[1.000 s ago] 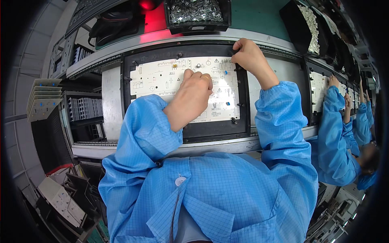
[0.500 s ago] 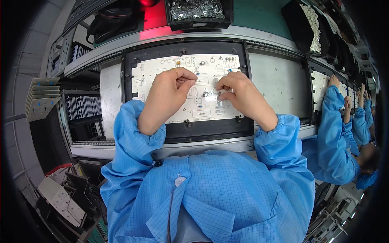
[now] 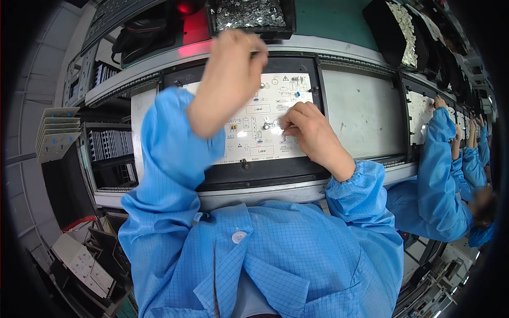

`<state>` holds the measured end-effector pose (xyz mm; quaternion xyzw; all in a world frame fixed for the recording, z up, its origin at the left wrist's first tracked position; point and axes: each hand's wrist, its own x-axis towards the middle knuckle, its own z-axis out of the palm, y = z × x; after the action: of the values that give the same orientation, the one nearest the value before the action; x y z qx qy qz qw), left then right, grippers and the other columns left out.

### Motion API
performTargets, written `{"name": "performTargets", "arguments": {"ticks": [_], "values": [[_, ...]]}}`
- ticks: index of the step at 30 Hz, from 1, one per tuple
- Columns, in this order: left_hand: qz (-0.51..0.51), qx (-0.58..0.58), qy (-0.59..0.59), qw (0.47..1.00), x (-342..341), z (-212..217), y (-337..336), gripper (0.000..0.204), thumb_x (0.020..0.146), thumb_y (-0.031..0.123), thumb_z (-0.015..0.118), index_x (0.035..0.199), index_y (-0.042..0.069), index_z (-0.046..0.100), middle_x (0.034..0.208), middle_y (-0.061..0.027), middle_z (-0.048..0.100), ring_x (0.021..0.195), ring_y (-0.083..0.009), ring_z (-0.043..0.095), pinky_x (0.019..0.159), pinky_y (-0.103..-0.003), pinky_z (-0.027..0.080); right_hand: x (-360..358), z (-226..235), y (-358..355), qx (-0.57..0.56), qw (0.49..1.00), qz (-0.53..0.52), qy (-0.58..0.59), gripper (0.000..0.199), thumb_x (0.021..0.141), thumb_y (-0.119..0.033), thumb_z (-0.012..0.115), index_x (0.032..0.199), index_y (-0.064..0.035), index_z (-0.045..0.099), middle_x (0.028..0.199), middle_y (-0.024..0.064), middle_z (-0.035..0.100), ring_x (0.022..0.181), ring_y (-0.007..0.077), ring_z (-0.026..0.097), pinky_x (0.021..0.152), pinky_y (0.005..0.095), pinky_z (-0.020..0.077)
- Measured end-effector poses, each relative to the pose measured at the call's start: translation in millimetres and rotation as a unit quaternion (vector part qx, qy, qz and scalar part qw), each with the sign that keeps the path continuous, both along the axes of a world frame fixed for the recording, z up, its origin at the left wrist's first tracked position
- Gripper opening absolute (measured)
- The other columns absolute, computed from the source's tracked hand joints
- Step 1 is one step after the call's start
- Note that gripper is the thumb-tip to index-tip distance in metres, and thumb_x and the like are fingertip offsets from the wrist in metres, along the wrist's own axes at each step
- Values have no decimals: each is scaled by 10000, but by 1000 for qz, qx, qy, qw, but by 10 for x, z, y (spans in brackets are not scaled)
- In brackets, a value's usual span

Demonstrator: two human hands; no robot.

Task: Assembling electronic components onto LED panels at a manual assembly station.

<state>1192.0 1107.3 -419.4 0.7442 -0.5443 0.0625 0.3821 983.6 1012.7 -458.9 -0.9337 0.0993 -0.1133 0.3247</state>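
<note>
1. Pinching a small silvery part (image 3: 266, 125) against the board (image 3: 265, 119), the right hand (image 3: 310, 132) rests low on the panel, fingertips closed together on the piece; what exactly lies between them is too small to tell.
2. Left hand (image 3: 233, 63): raised toward the bin (image 3: 249, 15) at the far edge, fingers curled shut at the bin's lip; blurred, so whether anything sits in that grip cannot be told.
3. Key relation: the part lies at the right hand's fingertips, just left of them and touching, near the board's middle; the right hand is the nearer by far, the left well apart and up-board. The board's long axis runs left to right across the view.
4. Board: flat white rectangle, matt, printed with dark outlines, a few small components upright on it.
5. Carrier (image 3: 254, 172): black frame around the board, on a grey metal conveyor surface (image 3: 265, 193).
6. Bin: black, rigid, heaped with shiny metal pieces.
7. Sleeves: blue gridded fabric, elastic cuffs.
8. Co-worker (image 3: 440, 175): to the right, same blue coat, hand on another board.
</note>
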Motion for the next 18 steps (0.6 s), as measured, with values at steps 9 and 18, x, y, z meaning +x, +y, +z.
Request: {"name": "performTargets", "arguments": {"ticks": [9, 18], "values": [[-103, 176, 107, 973, -808, -354, 376, 187, 775, 20, 767, 947, 43, 700, 1074, -136, 549, 1101, -353, 459, 982, -406, 432, -177, 49, -162, 145, 983, -99, -49, 129, 855, 107, 606, 935, 7, 592, 838, 82, 617, 798, 188, 616, 769, 282, 491], [-122, 126, 206, 963, -745, -222, 350, 113, 831, -7, 690, 942, 11, 700, 892, -126, 650, 932, -317, 570, 866, -378, 482, -540, -291, -583, 455, 863, -202, -86, 74, 936, 13, 623, 982, -40, 601, 885, -5, 625, 827, 74, 567, 762, 212, 443]]}}
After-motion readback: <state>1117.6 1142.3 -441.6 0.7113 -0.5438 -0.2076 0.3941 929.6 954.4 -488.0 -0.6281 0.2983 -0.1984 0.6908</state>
